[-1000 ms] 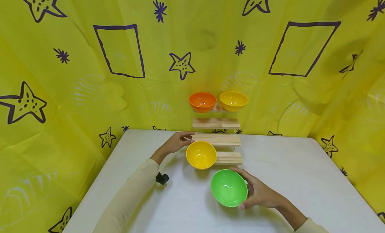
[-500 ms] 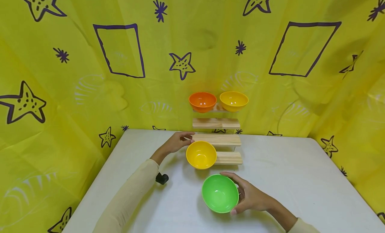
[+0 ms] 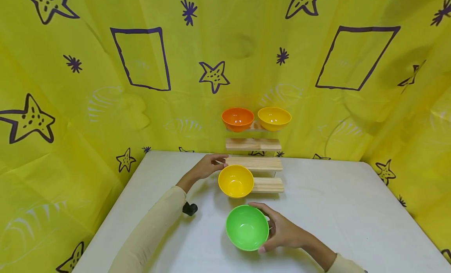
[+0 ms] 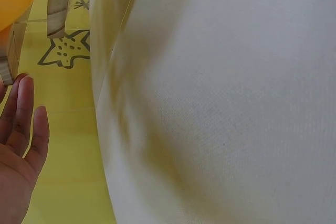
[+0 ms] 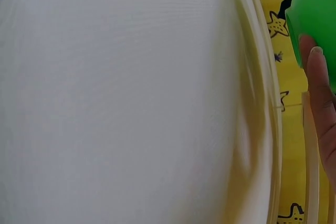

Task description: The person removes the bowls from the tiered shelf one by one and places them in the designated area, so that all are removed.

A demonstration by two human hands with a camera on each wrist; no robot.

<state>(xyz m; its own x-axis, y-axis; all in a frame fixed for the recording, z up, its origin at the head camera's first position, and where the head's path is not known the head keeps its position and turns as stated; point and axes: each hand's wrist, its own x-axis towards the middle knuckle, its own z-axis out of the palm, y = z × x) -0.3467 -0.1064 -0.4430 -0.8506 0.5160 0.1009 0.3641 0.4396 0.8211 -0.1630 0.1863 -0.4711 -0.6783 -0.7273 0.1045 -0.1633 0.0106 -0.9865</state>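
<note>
My right hand [image 3: 282,230] grips a green bowl [image 3: 247,228] by its right side, fingers on the far side and thumb near the rim, above the white table. In the right wrist view, two fingers lie along the green bowl [image 5: 317,19]. My left hand [image 3: 204,167] touches the left end of a stepped wooden rack [image 3: 254,163]; its fingers look fairly straight in the left wrist view. A yellow bowl [image 3: 235,181] sits at the left of the lowest step, just beside that hand; its base is hidden. An orange bowl [image 3: 237,119] and another yellow bowl [image 3: 274,118] stand on the top step.
The white table [image 3: 327,210] spreads under the rack. A small black object [image 3: 190,209] shows beside the left forearm. Yellow patterned cloth [image 3: 190,108] hangs behind the table and along both sides. The two middle steps hold no bowls.
My right hand has carried the green bowl leftward and slightly nearer to me, to a place below the lower yellow bowl in the head view. The left hand has stayed at the rack.
</note>
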